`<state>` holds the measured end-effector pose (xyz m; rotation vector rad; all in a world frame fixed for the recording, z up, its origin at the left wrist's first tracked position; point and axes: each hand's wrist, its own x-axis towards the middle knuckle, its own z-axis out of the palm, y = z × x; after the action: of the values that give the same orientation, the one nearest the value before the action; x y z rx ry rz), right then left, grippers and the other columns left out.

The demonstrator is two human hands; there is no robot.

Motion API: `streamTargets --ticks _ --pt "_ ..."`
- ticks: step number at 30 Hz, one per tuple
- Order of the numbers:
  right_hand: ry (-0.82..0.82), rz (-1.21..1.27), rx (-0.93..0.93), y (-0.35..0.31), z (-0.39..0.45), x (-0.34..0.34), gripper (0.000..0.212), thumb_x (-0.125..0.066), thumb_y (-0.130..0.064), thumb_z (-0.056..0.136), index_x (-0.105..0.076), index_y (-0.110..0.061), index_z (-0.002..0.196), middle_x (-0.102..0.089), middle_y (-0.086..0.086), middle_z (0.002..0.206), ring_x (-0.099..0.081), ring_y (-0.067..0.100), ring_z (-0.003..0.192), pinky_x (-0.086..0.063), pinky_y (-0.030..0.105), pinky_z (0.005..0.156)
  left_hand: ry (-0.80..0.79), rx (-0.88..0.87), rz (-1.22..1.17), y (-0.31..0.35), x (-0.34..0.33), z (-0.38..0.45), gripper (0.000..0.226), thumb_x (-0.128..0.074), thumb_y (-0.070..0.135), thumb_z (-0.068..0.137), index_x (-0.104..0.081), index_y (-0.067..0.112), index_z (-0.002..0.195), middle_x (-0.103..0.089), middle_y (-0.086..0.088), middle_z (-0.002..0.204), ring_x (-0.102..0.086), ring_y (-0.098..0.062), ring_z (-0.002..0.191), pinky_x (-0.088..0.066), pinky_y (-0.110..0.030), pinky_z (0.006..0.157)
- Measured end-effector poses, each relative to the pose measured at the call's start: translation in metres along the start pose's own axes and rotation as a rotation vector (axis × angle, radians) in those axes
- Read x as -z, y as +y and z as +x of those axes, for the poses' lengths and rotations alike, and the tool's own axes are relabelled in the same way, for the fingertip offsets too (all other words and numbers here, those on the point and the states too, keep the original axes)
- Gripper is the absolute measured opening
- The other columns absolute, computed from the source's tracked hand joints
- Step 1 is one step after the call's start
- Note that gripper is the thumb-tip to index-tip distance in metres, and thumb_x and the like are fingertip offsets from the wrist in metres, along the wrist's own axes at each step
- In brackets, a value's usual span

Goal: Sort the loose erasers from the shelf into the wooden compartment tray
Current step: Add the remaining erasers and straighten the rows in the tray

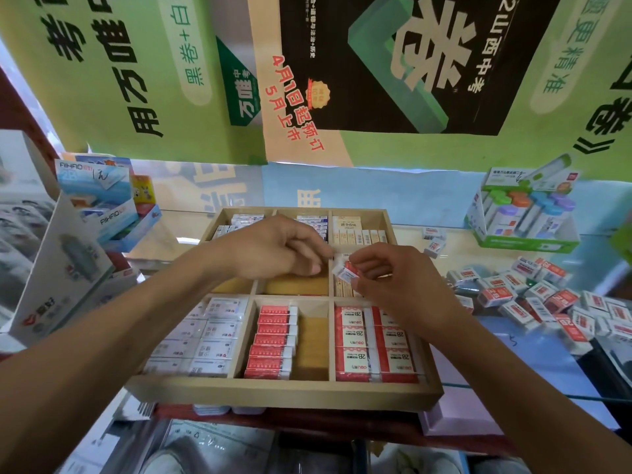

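Pinching an eraser (pixel 345 270) tilted over the tray's (pixel 284 393) middle-right compartment, the right hand (pixel 393 282) leads; the left hand (pixel 273 248), curled, apparently holds nothing.

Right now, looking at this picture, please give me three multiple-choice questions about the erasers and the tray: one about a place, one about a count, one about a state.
1. Where does the pile of loose erasers lie?
A. On the shelf to the right of the wooden tray
B. Inside the tray's front left compartment
C. On top of the green poster

2. How many columns of compartments does the tray have?
A. Two
B. Three
C. Five

3. What is the right hand doing?
A. Resting flat and empty on the shelf
B. Pinching a small red and white eraser over the tray
C. Holding a pen

Answers: 1 A, the heap lies on the shelf past the tray's right wall. 2 B, two dividers split each row in three. 3 B, the fingers curl round the eraser above the middle right compartment, beside the left hand.
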<state>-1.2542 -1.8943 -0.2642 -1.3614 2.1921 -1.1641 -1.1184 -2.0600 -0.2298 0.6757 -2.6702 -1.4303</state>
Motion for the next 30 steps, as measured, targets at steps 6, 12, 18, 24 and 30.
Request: streamTargets --ticks 6,12,18,24,30 --pt "-0.015 0.248 -0.004 -0.007 -0.002 0.001 0.017 -0.077 -0.018 0.079 -0.07 -0.026 0.092 -0.072 -0.013 0.085 -0.066 -0.005 0.078 -0.047 0.005 0.061 0.118 -0.066 -0.138 0.007 -0.017 -0.006 0.018 -0.076 0.006 0.079 -0.072 0.012 0.096 -0.074 -0.007 0.09 -0.069 -0.012 0.081 -0.054 -0.025 0.082" --pt "0.041 0.266 -0.039 -0.001 -0.002 0.003 0.018 -0.076 -0.018 0.08 -0.071 -0.025 0.095 -0.071 -0.012 0.088 -0.065 -0.006 0.078 -0.046 0.004 0.062 0.212 -0.028 -0.204 -0.004 -0.004 -0.011 0.018 -0.074 -0.002 0.078 -0.07 0.009 0.09 -0.072 -0.019 0.093 -0.065 -0.015 0.082 -0.051 -0.031 0.086" --pt "0.052 0.164 -0.04 0.003 -0.002 0.007 0.01 -0.069 -0.026 0.086 -0.069 -0.033 0.093 -0.07 -0.018 0.086 -0.064 -0.009 0.079 -0.047 0.006 0.06 0.233 -0.043 -0.081 -0.022 0.015 -0.014 0.027 -0.071 -0.009 0.077 -0.071 0.015 0.089 -0.074 -0.009 0.084 -0.068 -0.017 0.087 -0.049 -0.031 0.088" --pt "0.044 0.063 0.01 0.002 -0.005 0.005 0.009 -0.065 -0.025 0.088 -0.066 -0.034 0.092 -0.064 -0.024 0.087 -0.061 -0.013 0.077 -0.042 -0.001 0.06 0.166 -0.087 0.399 -0.031 0.004 0.0 0.04 -0.061 -0.006 0.083 -0.074 0.029 0.1 -0.073 0.007 0.101 -0.066 -0.007 0.096 -0.051 -0.033 0.092" --pt "0.053 0.002 0.017 0.003 -0.006 0.004 0.01 -0.063 -0.029 0.09 -0.065 -0.036 0.096 -0.061 -0.023 0.091 -0.06 -0.01 0.078 -0.045 0.003 0.056 0.181 -0.119 0.673 -0.021 -0.008 0.008 0.052 -0.052 0.0 0.085 -0.067 0.038 0.119 -0.066 0.012 0.123 -0.059 -0.013 0.115 -0.046 -0.031 0.099"
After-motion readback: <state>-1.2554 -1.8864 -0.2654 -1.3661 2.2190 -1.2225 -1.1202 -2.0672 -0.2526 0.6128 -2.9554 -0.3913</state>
